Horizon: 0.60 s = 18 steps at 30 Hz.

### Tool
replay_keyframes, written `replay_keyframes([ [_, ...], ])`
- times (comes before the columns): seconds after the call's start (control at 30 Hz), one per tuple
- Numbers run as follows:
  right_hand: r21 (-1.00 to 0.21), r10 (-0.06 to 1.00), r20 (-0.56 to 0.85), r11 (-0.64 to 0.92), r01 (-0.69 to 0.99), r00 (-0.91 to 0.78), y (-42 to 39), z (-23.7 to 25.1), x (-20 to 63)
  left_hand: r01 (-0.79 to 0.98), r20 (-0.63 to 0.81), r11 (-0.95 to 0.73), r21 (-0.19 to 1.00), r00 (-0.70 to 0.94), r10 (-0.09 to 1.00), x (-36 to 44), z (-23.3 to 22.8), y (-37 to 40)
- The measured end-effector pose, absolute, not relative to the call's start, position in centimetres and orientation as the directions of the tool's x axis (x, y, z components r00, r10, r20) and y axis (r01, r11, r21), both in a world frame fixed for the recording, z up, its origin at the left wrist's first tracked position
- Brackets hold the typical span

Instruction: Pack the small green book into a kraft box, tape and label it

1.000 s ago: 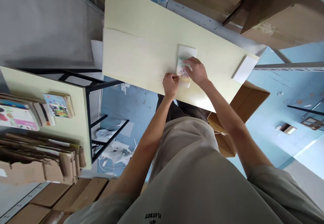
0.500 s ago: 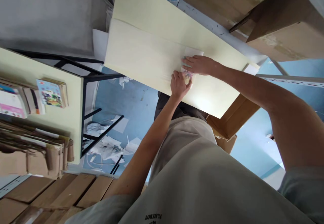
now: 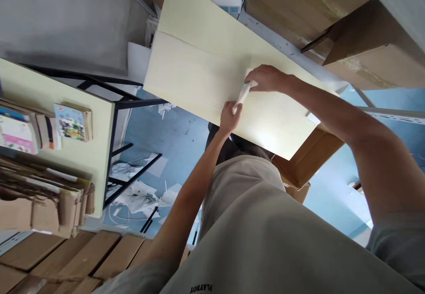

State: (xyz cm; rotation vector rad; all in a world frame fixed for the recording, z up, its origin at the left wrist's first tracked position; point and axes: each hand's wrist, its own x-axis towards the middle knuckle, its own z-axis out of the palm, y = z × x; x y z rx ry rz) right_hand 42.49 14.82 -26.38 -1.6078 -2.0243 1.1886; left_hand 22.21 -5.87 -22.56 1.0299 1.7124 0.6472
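A slim white packet, which looks like paper folded round something flat, is tilted up on edge over the cream tabletop. My left hand grips its near end, fingers closed. At the far end, my right hand has its fingers curled over the packet. What lies inside the packet is hidden. Under and left of the hands, a large white sheet lies flat along the tabletop.
Cardboard boxes stand beyond the table, and an open carton sits below its right end. To the left, another table holds small books and flattened cardboard. Crumpled paper litters the blue floor.
The packet, earlier lying flat with a coloured print showing between my hands, is now raised on edge and shows only white. My right hand has curled round its far end.
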Motion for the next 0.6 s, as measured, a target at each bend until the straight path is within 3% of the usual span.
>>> replay_keyframes([
  [0.13,-0.785,0.776,-0.374,0.025,0.619,-0.507,16.9,-25.9,41.0,0.141,-0.579,0.618,0.774,-0.239,0.779,20.8,-22.9,-6.7],
  [0.27,-0.796,0.82,-0.356,-0.015,0.605,-0.449,16.9,-26.7,39.8,0.107,-0.663,0.714,0.692,-0.3,0.686,20.6,-23.7,-6.9],
  [0.37,-0.776,0.842,-0.351,-0.018,0.63,-0.409,16.0,-27.7,39.5,0.175,-0.677,0.759,0.627,-0.358,0.643,21.0,-23.8,-6.7],
  [0.47,-0.664,0.863,-0.36,0.032,0.747,-0.356,14.6,-27.9,39.0,0.27,-0.699,0.777,0.569,-0.339,0.629,21.0,-23.1,-6.4],
  [0.6,-0.461,0.888,-0.337,0.135,0.877,-0.314,12.1,-26.8,37.2,0.447,-0.805,0.774,0.448,-0.175,0.567,19.1,-21.1,-5.7],
])
